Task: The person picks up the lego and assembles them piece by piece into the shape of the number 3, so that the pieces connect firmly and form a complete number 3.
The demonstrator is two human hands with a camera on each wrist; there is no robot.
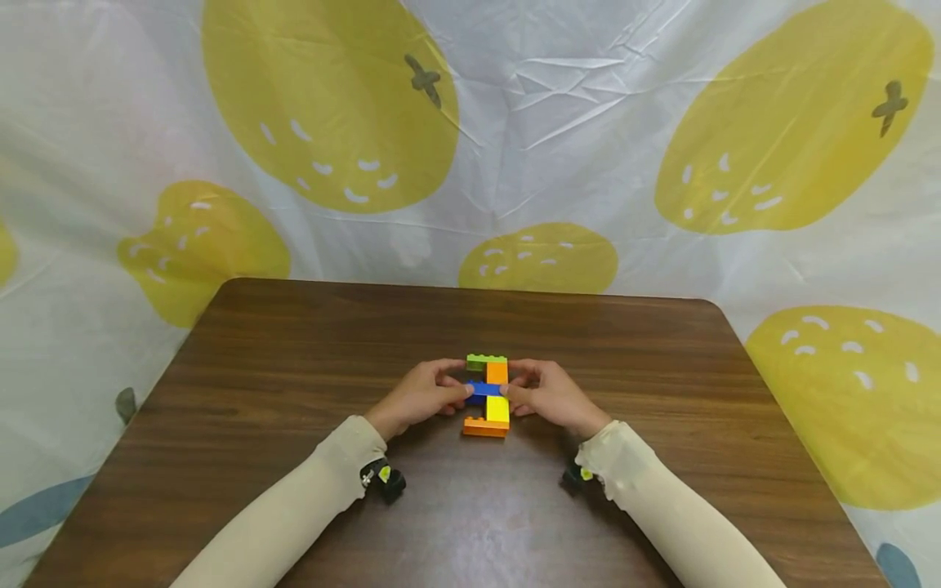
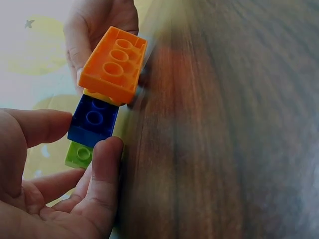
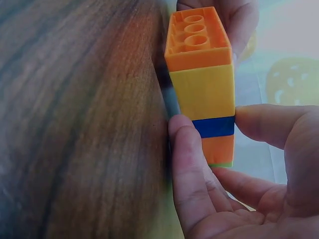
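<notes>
In the head view a structure of joined toy building blocks lies over the middle of the table, with a green block (image 1: 487,359) at its far end, an orange block (image 1: 497,373), a blue block (image 1: 485,389), a yellow block (image 1: 497,408) and another orange block (image 1: 485,428) at its near end. My left hand (image 1: 422,396) pinches the blue block's left end (image 2: 92,119) between thumb and finger. From the other side my right hand (image 1: 555,394) grips the structure at the blue layer (image 3: 214,127). Hollow undersides of the near orange block (image 3: 197,35) face the wrist cameras.
A dark brown wooden table (image 1: 331,327) with rounded far corners lies beneath both hands. Behind it hangs a white cloth (image 1: 529,163) printed with yellow fruit. Dark wrist-worn devices (image 1: 385,480) sit at both cuffs, close above the tabletop.
</notes>
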